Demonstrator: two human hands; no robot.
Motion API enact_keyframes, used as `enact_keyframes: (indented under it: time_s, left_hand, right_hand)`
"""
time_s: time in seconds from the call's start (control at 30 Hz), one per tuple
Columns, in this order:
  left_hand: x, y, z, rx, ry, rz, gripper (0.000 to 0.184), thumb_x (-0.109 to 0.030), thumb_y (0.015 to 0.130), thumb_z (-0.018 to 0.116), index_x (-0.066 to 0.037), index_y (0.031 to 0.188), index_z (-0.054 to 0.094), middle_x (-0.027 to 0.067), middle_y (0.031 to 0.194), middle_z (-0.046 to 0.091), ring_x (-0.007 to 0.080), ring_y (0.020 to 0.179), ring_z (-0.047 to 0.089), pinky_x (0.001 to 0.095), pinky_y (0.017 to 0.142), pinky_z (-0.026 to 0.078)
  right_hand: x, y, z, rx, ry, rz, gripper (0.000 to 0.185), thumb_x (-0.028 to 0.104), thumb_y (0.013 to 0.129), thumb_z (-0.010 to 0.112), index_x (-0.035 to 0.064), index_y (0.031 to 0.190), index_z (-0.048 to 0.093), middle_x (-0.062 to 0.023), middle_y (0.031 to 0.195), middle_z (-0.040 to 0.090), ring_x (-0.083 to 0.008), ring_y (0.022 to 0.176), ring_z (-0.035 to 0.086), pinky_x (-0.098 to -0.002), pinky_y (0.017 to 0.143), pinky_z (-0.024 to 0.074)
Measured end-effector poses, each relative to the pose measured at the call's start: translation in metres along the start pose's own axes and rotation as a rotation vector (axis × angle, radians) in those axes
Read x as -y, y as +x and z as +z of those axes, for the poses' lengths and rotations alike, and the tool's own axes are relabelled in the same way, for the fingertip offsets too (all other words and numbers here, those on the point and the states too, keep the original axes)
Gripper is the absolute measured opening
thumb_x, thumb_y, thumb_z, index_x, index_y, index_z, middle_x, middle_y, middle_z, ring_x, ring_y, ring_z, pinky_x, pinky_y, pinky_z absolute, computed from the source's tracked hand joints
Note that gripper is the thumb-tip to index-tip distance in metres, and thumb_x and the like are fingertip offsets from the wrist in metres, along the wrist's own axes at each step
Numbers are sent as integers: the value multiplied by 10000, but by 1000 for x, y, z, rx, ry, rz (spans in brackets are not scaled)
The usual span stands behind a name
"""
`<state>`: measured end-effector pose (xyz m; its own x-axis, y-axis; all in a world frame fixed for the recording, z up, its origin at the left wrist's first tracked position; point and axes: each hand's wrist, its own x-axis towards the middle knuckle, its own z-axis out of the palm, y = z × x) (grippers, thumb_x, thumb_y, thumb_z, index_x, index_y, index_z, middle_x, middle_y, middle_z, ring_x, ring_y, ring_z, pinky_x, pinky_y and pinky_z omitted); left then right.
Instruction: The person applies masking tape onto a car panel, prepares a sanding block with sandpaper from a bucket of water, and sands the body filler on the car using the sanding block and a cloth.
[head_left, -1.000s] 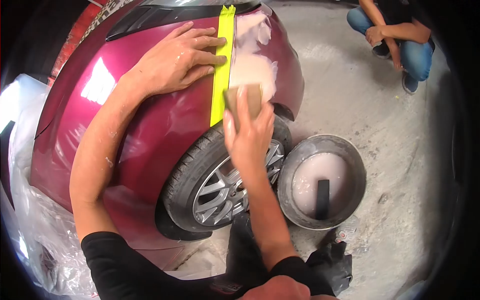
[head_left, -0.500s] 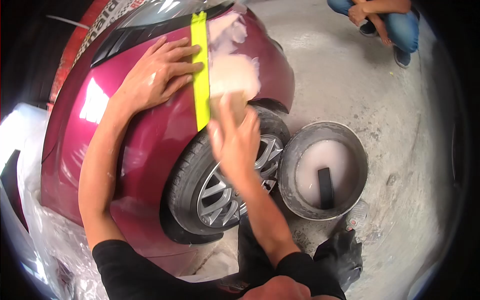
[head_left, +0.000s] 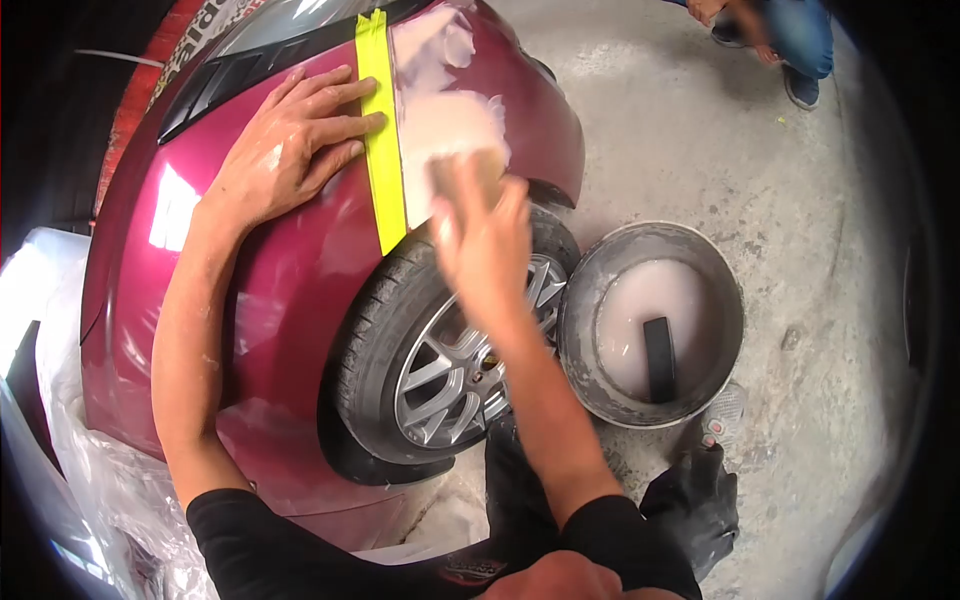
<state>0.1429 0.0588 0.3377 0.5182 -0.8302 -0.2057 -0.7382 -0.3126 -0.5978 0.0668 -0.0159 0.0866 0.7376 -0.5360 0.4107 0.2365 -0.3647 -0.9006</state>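
Observation:
My left hand [head_left: 290, 145] lies flat, fingers spread, on the glossy magenta car panel [head_left: 285, 320]. Its fingertips touch a strip of bright yellow tape [head_left: 383, 170] running down toward the wheel arch. To the right of the tape is a pale pinkish body filler patch [head_left: 450, 120] with a ragged edge. My right hand [head_left: 487, 245] is closed around a tan sanding block [head_left: 476, 168], pressed against the lower part of the filler just above the tyre. Motion smears the block and the fingers, so its exact shape is hard to see.
Below the panel is a wheel [head_left: 365, 375] with silver spokes. Beside it stands a dark round tub [head_left: 728, 300] of cloudy liquid, with a black block [head_left: 659, 360] inside. Plastic sheeting [head_left: 120, 480] lies at left. Another person [head_left: 800, 45] crouches at the upper right on concrete.
My right hand and the sanding block have shifted slightly over the filler. My left hand stays on the panel by the tape. The whole view has shifted a little.

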Motion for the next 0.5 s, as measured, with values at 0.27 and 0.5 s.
enact_keyframes:
  time_s: [0.27, 0.5]
  left_hand:
    - [1, 3, -3, 13, -25, 3, 364, -155, 968, 689, -175, 1328, 733, 92, 1538, 568, 344, 1494, 439, 567, 1282, 256]
    - [1, -1, 2, -41, -11, 21, 355, -208, 966, 694, -167, 1316, 735, 80, 1520, 581, 322, 1477, 452, 559, 1273, 270]
  right_hand:
    - [34, -35, -9, 79, 67, -20, 683, 344, 935, 726, 148, 1554, 514, -350, 1227, 498, -505, 1086, 555, -570, 951, 490]
    - [-28, 50, 14, -9, 98, 153, 664, 387, 961, 684, 143, 1553, 508, -290, 1226, 528, -483, 1083, 587, -541, 940, 509]
